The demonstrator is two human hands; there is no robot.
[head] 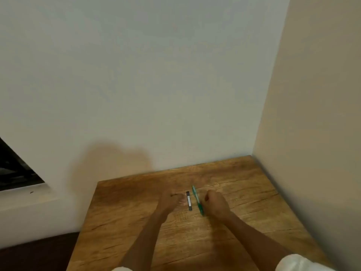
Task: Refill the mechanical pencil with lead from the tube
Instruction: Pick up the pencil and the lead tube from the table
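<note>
Plainly, one green pencil [197, 199] and one lead tube [188, 201] lie between two clenched, empty hands, left [169, 200] and right [215, 203].

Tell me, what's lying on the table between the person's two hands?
In the head view, a dark lead tube and a green mechanical pencil lie between the left hand and right hand.

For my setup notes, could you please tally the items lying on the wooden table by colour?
Green: 1, the pencil
Dark grey: 1, the lead tube
Total: 2, both lying on the table between the left hand and the right hand.
</note>
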